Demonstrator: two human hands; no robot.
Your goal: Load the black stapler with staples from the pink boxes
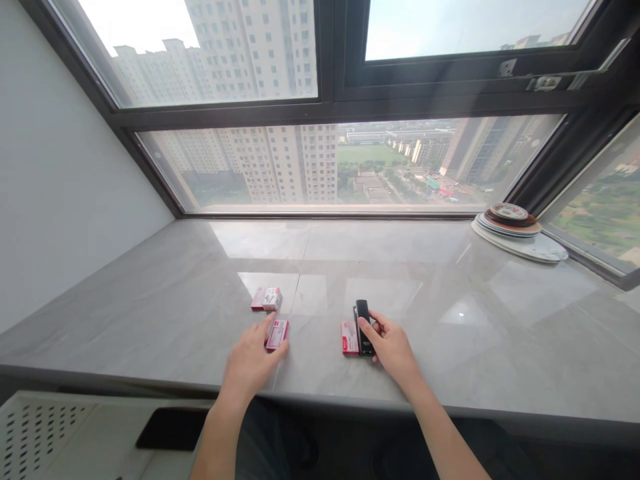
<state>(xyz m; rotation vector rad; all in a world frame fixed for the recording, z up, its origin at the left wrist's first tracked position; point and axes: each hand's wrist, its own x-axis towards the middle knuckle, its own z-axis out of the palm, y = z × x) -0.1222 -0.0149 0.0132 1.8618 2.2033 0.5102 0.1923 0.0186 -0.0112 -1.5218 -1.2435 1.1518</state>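
My left hand (253, 357) is at a small red-and-white box (278, 333), its thumb at the near right corner and its fingers along the left side. Just beyond the fingertips lie two more small red-and-white boxes, a flat one (257, 298) and a whiter one (272, 297) touching it. A black stapler (364, 333) points away from me, gripped by my right hand (393, 347) with the thumb on top and fingers at its right side. Against the stapler's left side is another red-and-white box (349, 338).
The grey, glossy stone sill (200, 300) runs beneath a dark-framed window (327, 113). A stack of round plates or mats (520, 230) stands at the far right corner. Below the front edge, at left, a dark flat object (173, 428) lies on a white perforated surface (65, 453).
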